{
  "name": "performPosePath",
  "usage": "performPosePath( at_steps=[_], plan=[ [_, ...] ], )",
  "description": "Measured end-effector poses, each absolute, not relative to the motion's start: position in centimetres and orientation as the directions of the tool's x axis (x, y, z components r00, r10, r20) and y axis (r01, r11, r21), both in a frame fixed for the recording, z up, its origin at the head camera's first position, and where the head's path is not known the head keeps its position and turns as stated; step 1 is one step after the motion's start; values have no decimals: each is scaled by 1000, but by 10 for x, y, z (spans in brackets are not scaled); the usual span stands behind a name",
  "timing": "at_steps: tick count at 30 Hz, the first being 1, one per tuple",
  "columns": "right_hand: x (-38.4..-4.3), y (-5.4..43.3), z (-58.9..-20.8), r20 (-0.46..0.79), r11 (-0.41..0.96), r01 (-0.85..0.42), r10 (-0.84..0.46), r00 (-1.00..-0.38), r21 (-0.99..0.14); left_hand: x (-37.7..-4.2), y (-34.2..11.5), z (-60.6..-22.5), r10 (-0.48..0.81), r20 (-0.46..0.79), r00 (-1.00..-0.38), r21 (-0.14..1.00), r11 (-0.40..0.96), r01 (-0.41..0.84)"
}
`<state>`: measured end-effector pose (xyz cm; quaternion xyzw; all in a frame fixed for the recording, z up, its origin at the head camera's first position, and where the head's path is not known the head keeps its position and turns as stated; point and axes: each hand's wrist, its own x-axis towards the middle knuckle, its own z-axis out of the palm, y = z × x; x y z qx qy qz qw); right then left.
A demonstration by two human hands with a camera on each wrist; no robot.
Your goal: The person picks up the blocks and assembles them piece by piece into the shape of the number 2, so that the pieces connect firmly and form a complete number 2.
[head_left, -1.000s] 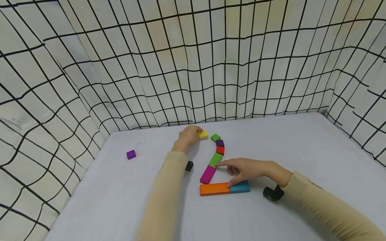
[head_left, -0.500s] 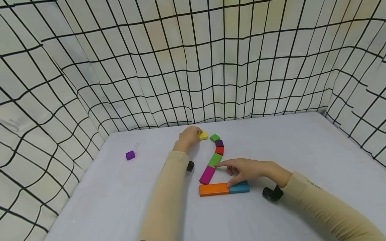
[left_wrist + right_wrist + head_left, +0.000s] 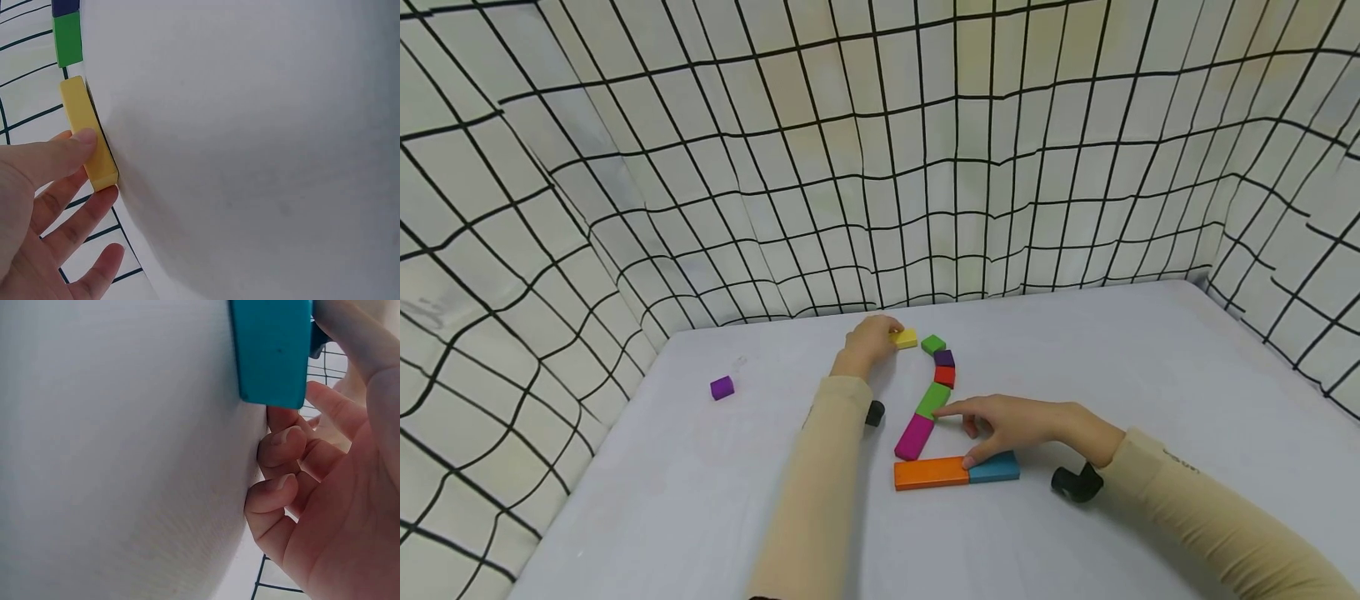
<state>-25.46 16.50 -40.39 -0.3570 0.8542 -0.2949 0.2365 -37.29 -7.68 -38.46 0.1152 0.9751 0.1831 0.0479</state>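
At the far end of a curved row, my left hand [image 3: 868, 340] pinches a yellow block [image 3: 87, 156] between thumb and fingers; the block lies on the table. A small gap separates it from a small green block [image 3: 933, 344]. Then come a dark purple block [image 3: 944, 358], a red block [image 3: 945, 377], a longer green block [image 3: 932, 400] and a magenta block [image 3: 914, 437]. My right hand [image 3: 1011, 423] touches the longer green block with its extended index fingertip. Its thumb rests near the joint of an orange block [image 3: 928, 473] and a blue block [image 3: 996, 467]; the other fingers curl loosely on the table.
A lone purple block [image 3: 722, 387] lies on the left of the white table [image 3: 662, 500]. Black netting [image 3: 925, 192] over pale walls rises behind and at both sides. A black wrist device [image 3: 1077, 482] sits under the right wrist.
Both hands and the blocks keep their places. The whole head view has shifted very slightly.
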Motion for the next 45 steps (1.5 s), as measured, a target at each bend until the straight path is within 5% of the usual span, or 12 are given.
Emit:
performPosePath(
  at_steps=[45],
  plan=[
    [-255,164,-401,-185,552,-468,-759,-624,-690,-375,-73,-386,241,-65,-968,405,893,195]
  ],
)
